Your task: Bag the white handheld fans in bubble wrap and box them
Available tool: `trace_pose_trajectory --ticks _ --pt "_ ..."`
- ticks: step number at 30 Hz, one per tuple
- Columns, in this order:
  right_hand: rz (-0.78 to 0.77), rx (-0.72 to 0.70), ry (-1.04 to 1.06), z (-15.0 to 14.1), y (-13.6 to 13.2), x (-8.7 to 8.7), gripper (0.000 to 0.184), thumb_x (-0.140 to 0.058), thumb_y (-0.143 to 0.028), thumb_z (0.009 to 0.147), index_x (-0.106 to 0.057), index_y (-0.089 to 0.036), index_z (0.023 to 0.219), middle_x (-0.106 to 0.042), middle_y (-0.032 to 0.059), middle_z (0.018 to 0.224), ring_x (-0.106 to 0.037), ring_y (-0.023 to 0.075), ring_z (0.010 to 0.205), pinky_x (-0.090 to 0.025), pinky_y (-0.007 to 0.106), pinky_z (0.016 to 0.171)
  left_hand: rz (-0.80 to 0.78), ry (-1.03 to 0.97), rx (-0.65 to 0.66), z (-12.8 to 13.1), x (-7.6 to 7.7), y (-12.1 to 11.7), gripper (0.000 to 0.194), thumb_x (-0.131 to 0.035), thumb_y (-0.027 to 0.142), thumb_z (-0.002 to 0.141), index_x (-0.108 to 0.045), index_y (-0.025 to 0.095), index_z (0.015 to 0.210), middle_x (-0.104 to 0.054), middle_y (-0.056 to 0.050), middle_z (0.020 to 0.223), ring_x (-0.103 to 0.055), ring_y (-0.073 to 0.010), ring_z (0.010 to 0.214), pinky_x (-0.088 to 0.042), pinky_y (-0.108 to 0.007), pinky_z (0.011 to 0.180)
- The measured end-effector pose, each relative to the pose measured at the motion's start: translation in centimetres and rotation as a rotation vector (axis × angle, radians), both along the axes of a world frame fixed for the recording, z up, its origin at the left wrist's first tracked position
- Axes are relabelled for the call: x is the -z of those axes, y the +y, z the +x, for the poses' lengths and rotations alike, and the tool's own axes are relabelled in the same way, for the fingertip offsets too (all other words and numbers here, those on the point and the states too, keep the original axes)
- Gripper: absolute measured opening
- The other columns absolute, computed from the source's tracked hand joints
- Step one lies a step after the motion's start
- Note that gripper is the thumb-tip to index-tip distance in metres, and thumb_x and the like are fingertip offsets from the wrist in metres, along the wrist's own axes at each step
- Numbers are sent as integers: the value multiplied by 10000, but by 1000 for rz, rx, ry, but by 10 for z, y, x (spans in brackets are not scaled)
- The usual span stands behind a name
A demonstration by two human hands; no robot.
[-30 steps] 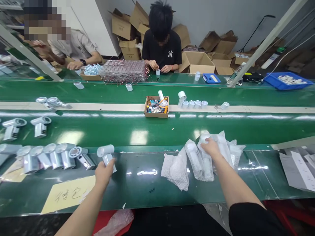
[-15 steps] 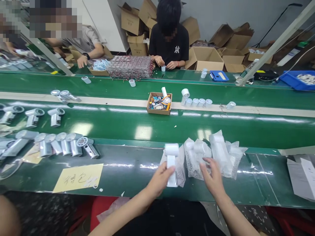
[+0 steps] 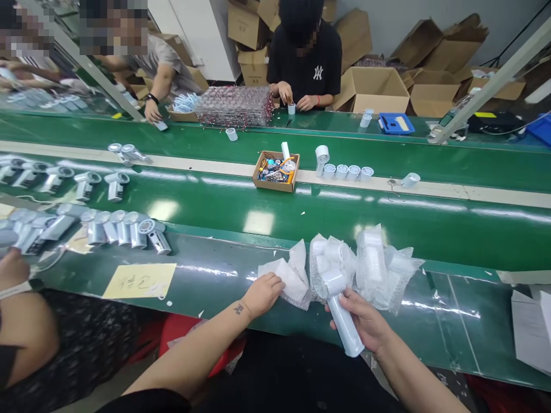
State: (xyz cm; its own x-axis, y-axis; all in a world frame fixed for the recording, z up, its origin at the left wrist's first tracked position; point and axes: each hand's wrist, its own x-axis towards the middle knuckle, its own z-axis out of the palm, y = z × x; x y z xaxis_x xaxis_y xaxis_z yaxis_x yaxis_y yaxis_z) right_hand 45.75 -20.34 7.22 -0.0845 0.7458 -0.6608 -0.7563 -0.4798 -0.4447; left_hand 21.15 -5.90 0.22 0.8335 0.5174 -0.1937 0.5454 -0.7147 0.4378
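My right hand [image 3: 364, 318] is wrapped round the handle of a pale blue-white handheld fan [image 3: 345, 327], held tilted with its round head up and to the left. My left hand [image 3: 262, 295] has its fingers pressed together on the edge of a flat bubble-wrap bag [image 3: 295, 284] lying on the bench. Just beyond the fan are a bubble-wrapped fan [image 3: 327, 252] and more bubble-wrapped pieces [image 3: 372, 267], side by side.
Several unwrapped fans [image 3: 123, 229] stand in a row at left, near a yellow handwritten sheet [image 3: 140, 281]. Across the green belt [image 3: 206, 209] sit a small parts box [image 3: 275, 183] and white cups [image 3: 342, 171]. A neighbour's arm [image 3: 21, 310] reaches in at left. Co-workers sit opposite.
The fan has passed from my left hand to my right. My left hand has moved onto the flat bag. Across the belt, a co-worker's hand has taken hold of a cup.
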Motion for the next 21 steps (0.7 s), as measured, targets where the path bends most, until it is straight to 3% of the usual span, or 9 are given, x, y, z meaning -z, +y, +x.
trace_pose_trajectory --ticks 6,9,12,15,18,21 --pt "166 -162 302 -3 -16 -1 366 -812 -251 655 -620 -161 952 -682 38 800 -679 187 702 -581 279 489 -491 -274 -596 28 -55 -7 243 -478 305 845 -641 163 733 -613 -16 682 -582 -150 658 -461 -251 633" --pt "289 -256 421 -13 -12 -11 404 -810 -257 658 -609 -154 993 -680 49 820 -686 185 693 -587 274 504 -467 -368 -814 39 -83 -21 204 -601 346 743 -583 163 654 -552 25 581 -511 -120 567 -408 -224 560" --pt "373 -339 417 -23 0 -24 560 -815 -242 649 -550 -200 1140 -673 48 881 -690 198 705 -593 299 515 -450 -449 -832 44 -111 -39 199 -639 350 701 -602 167 632 -562 24 578 -496 -119 585 -383 -219 565" --pt "389 -413 328 -28 12 -31 616 -809 -205 648 -527 -222 1195 -654 48 928 -685 202 717 -590 302 505 -802 -485 -723 39 -129 -50 157 -655 312 678 -653 155 665 -631 -2 651 -531 -130 617 -397 -224 576" --pt "357 -439 230 -30 17 -31 465 -785 -214 681 -607 -162 1107 -634 64 924 -668 193 727 -584 275 489 -1043 -520 -773 27 -130 -52 167 -718 274 615 -635 135 577 -583 10 566 -475 -98 540 -361 -212 538" --pt "310 -442 150 -32 15 -31 412 -781 -225 690 -642 -155 1072 -610 76 1001 -655 189 747 -591 288 492 -1197 -616 -977 19 -121 -53 231 -784 298 553 -629 128 579 -555 15 529 -449 -82 493 -349 -211 512"
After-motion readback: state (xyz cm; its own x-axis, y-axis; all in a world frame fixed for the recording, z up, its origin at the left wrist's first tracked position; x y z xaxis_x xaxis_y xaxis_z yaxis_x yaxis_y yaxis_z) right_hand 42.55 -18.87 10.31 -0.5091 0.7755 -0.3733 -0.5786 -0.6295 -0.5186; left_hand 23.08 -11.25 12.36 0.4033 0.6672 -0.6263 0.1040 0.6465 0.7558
